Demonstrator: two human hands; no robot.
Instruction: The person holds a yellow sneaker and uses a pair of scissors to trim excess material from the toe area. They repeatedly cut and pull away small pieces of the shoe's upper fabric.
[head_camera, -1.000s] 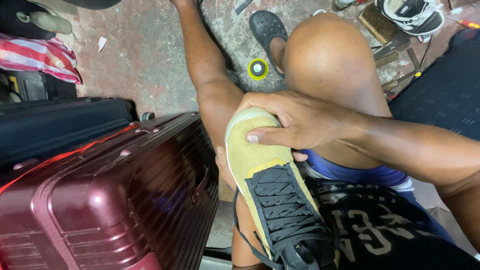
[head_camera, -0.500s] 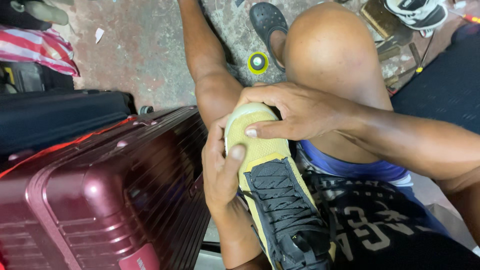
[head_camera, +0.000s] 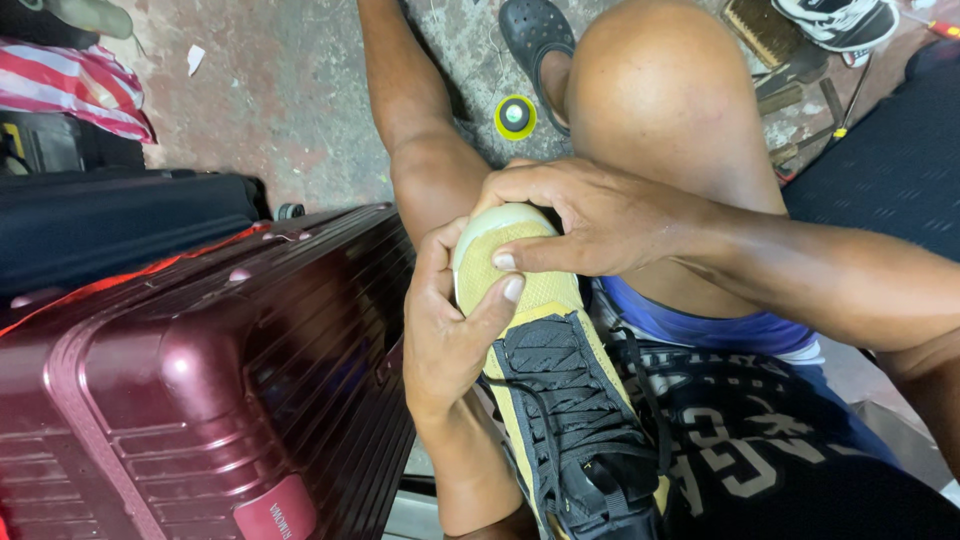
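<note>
— Pressing on the toe of that yellow shoe (head_camera: 545, 340) with both hands, is that what you see?

— Yes. The left hand (head_camera: 450, 335) wraps the toe from the side, thumb laid across the mesh, and the right hand (head_camera: 590, 215) clamps over the tip from above, fingers curled round the pale sole edge. Both are closed on the shoe, not loose. The shoe lies in the lap, toe pointing away, propped between the bare knee (head_camera: 665, 90) and the other leg.

— So what might go wrong?

— I'd judge the main risk is the toe slipping out. The shoe has nothing firm under it, just the thigh and the blue shorts (head_camera: 700, 330), so hard squeezing could make it twist or roll sideways toward the dark red suitcase (head_camera: 200, 380) just beside the left wrist.

— And the laces?

— The black laces (head_camera: 575, 400) hang slack near the forearm; one could snag a finger if the hands change position.

— Anything on the floor?

— A small yellow round tin (head_camera: 515, 116) sits on the concrete between the legs, near a foot in a dark clog (head_camera: 535, 40). A shifting leg could knock it over. Whether it is open, I cannot tell.
</note>
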